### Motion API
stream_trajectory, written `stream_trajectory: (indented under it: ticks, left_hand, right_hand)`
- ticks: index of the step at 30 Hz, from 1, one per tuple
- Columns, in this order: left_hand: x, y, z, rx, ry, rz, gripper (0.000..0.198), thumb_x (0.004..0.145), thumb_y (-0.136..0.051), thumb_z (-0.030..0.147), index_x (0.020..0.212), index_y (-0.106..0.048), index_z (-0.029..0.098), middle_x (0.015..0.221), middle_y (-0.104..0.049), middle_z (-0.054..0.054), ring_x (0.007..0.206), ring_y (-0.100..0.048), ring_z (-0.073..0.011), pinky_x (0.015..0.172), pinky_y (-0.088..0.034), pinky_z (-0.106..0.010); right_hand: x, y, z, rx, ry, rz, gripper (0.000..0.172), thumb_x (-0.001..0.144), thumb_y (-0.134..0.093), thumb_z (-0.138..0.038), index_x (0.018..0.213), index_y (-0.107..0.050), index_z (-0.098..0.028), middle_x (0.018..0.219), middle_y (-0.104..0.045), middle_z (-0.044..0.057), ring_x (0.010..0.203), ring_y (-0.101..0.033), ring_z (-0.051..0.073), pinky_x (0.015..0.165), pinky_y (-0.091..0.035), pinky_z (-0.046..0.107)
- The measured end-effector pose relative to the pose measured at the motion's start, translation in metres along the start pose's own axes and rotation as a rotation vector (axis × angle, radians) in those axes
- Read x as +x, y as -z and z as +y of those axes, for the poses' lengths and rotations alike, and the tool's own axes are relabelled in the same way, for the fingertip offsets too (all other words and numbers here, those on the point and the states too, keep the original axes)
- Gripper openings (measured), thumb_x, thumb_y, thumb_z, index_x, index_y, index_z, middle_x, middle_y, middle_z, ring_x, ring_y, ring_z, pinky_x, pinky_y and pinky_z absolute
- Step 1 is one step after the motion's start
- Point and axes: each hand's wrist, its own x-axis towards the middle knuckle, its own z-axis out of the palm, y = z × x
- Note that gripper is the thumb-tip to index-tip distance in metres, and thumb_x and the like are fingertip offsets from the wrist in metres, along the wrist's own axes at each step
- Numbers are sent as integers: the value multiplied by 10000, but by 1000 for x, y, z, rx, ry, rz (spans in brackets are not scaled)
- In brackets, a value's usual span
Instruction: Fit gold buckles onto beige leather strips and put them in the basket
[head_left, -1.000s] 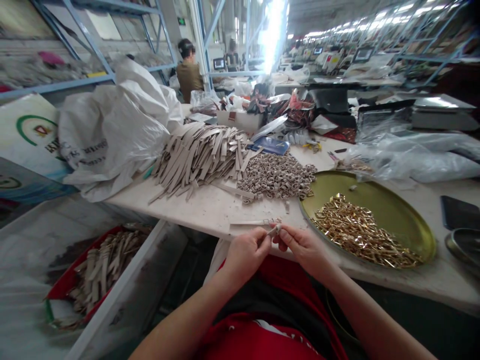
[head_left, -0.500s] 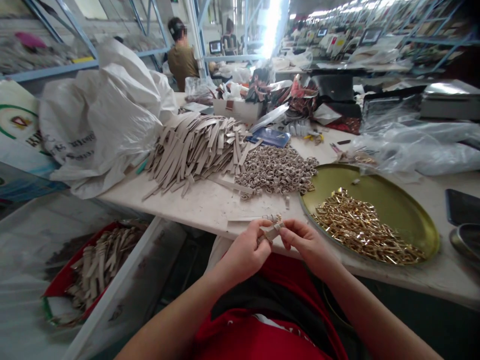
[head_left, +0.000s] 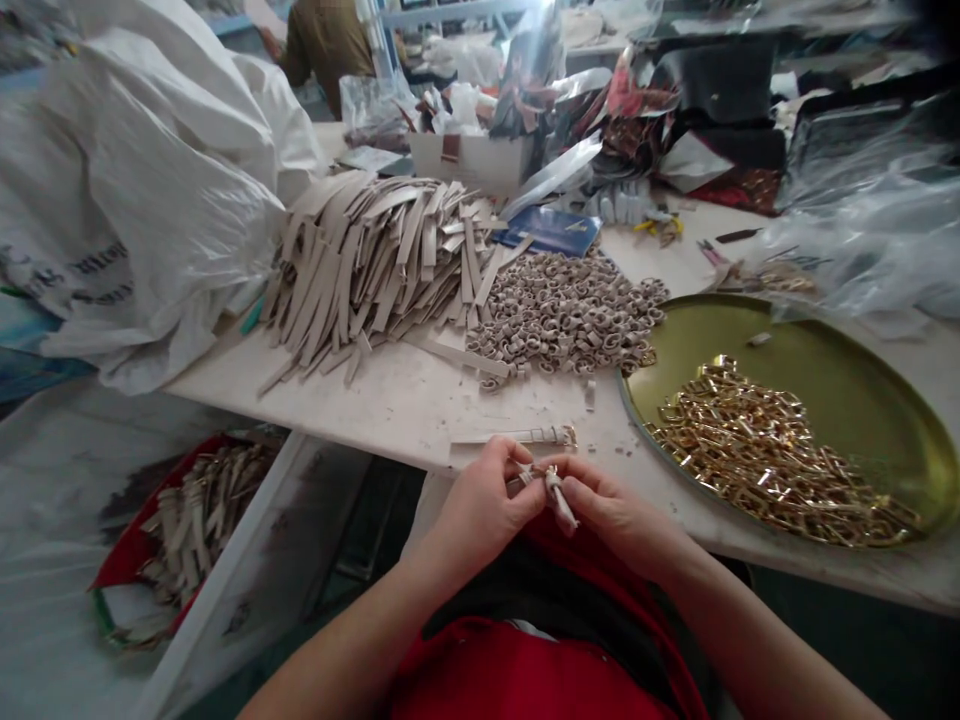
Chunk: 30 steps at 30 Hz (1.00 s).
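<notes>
My left hand [head_left: 499,495] and my right hand [head_left: 611,500] meet at the table's front edge, fingers closed around a grey strap [head_left: 562,506]. A small gold piece shows at its bend, and one end points down between my hands; the fingers hide the rest. Just beyond them lies another grey strap [head_left: 510,437] with a gold buckle at its right end. Farther back are a heap of small grey loops [head_left: 566,315] and a pile of flat grey straps [head_left: 375,270]. Many gold buckles [head_left: 772,460] fill part of a round gold-green tray [head_left: 840,375] to the right.
A red-lined container [head_left: 127,550] of finished-looking straps stands low at the left, beside the table. A large white sack [head_left: 165,180] rises at the left. Behind the piles are a blue packet [head_left: 551,231], a white box [head_left: 469,160] and clear plastic bags [head_left: 877,240]. A person [head_left: 330,50] is farther back.
The strap in my hands has turned, so one end now points downward. My right fingers have shifted closer to the left ones. The view has tilted down and come nearer the table.
</notes>
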Motion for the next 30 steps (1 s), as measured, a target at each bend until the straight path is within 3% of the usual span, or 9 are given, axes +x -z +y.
stream_trajectory:
  ticks: [5, 12, 16, 20, 23, 25, 27, 30]
  left_hand:
    - [8, -2, -2, 107, 28, 33, 250, 756, -567, 411, 749, -488, 174, 627, -552, 36, 574, -494, -102, 516, -331, -203]
    - [2, -9, -5, 171, 28, 3, 263, 757, -561, 425, 790, -539, 165, 684, -601, 4, 612, -525, -124, 533, -357, -216]
    - [-9, -12, -8, 54, -1, -52, 272, 754, -581, 421, 815, -561, 157, 733, -628, -17, 664, -555, -137, 574, -402, -224]
    - [-25, -13, -8, -257, 9, -166, 269, 746, -617, 380, 839, -546, 137, 762, -638, -37, 655, -569, -126, 568, -428, -222]
    - [-36, -12, -5, -389, 11, -199, 260, 729, -647, 328, 848, -543, 122, 757, -639, -41, 628, -565, -110, 568, -433, -218]
    - [-42, -12, -3, -401, 3, -193, 245, 729, -648, 305, 855, -549, 118, 739, -636, -33, 609, -559, -101, 576, -436, -217]
    - [-46, -12, -3, -357, -9, -192, 230, 738, -637, 293, 869, -562, 120, 740, -640, -30, 613, -564, -103, 591, -443, -222]
    - [-50, -13, -8, -199, -47, -201, 222, 736, -638, 292, 879, -599, 128, 769, -654, -35, 654, -586, -125, 610, -445, -229]
  right_hand:
    - [5, 5, 7, 111, -35, 46, 359, 657, -729, -435, 852, -521, -217, 689, -555, -47, 571, -487, 96, 554, -394, 216]
    - [-3, 11, 16, 198, -115, -24, 325, 657, -748, -373, 774, -507, -190, 625, -524, -53, 526, -450, 81, 504, -344, 199]
    - [-15, 4, 15, 256, -107, -46, 317, 654, -746, -375, 722, -496, -192, 619, -532, -46, 545, -475, 96, 534, -368, 217]
    - [-25, -8, 14, 200, 22, 101, 335, 674, -693, -467, 772, -522, -196, 667, -569, -20, 590, -518, 125, 580, -422, 256]
    - [-30, -12, 17, -90, 235, 358, 317, 699, -666, -457, 762, -488, -202, 615, -516, -43, 534, -466, 107, 524, -396, 237]
    - [-35, -12, 19, -275, 359, 460, 313, 699, -671, -421, 836, -486, -209, 604, -493, -60, 513, -433, 97, 493, -365, 221]
    - [-40, -12, 19, -377, 356, 378, 305, 720, -649, -413, 882, -488, -211, 568, -465, -73, 484, -405, 93, 457, -328, 212]
    - [-50, -15, 19, -415, 239, 166, 261, 768, -583, -448, 798, -482, -209, 508, -415, -82, 446, -375, 87, 419, -285, 206]
